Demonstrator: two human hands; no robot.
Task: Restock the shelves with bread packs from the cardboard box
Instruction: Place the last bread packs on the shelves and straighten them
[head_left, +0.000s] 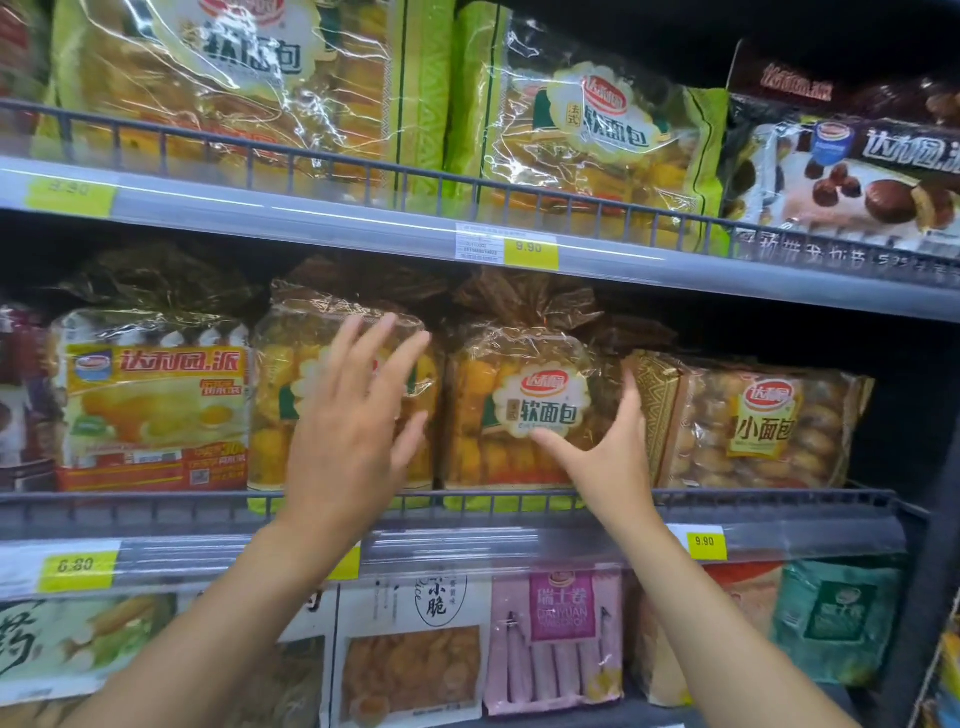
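While our left hand (348, 431) hovered open, fingers spread, before one soft bread pack (275, 374), our right hand (608, 452) was open too, thumb touching the neighbouring pack (483, 447) just right of it, both on the middle shelf (156, 503).

The clear plastic soft-bread pack (493, 447) shows golden-orange buns under a crinkled brown top, with a cream scalloped label, red logo and dark green characters. The boxy pie pack (156, 405) is yellow with a red band below. The small-bun bag (753, 431) has a gold geometric-patterned edge. The price tags (704, 541) are bright yellow, the wire shelf rail (130, 506) grey.
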